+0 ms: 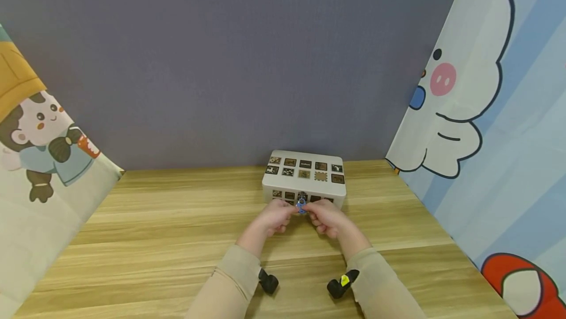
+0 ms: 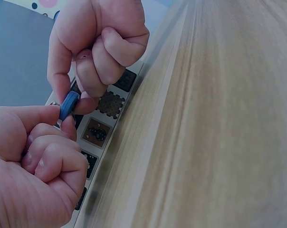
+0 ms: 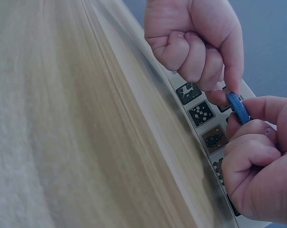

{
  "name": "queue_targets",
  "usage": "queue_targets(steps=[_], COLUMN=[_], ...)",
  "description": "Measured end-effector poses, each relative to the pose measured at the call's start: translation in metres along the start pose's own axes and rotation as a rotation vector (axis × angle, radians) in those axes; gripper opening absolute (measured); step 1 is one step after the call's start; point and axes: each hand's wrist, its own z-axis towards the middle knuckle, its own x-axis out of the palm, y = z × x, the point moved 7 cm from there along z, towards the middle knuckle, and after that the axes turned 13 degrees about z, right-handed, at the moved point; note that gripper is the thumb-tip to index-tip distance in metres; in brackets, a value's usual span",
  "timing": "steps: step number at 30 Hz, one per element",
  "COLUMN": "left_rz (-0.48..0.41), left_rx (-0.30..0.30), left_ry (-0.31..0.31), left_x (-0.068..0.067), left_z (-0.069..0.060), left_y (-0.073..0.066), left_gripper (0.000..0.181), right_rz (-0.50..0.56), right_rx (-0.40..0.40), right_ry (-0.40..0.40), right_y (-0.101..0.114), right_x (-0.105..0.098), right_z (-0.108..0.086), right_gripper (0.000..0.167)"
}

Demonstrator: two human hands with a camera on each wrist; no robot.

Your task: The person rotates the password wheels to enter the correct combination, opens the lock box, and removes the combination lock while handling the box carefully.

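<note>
Blue padlock (image 2: 69, 105), just below centre of the head view, is what I watch. Nearest, at bottom centre, I see beige sleeves (image 1: 381, 275) over the tabletop (image 1: 155, 220); beyond, the left hand (image 1: 275, 215) and right hand (image 1: 328, 217) each pinch it between thumb and forefinger. I judge the step as working the lock at the metal clasp (image 1: 302, 194); the next move calls for steady fingertips. Whether it hooks through, I cannot tell. Behind: white box (image 1: 305, 185), grey wall (image 1: 247, 63).
</note>
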Motion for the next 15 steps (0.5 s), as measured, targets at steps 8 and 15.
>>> queue_targets(steps=[8,15], left_rz=[0.005,0.007], left_rx=[0.014,0.017], left_ry=[-0.003,0.002], left_x=[-0.0009,-0.0005], left_z=[0.0009,0.0024], left_y=[0.0013,0.0011], left_gripper=[0.027,0.030], right_rz=[0.005,0.003], right_rx=[-0.004,-0.003], right_ry=[0.009,0.015], right_y=[-0.0008,-0.0003], right_x=[0.0008,0.0011], right_z=[0.0014,0.0025], right_gripper=[0.035,0.030])
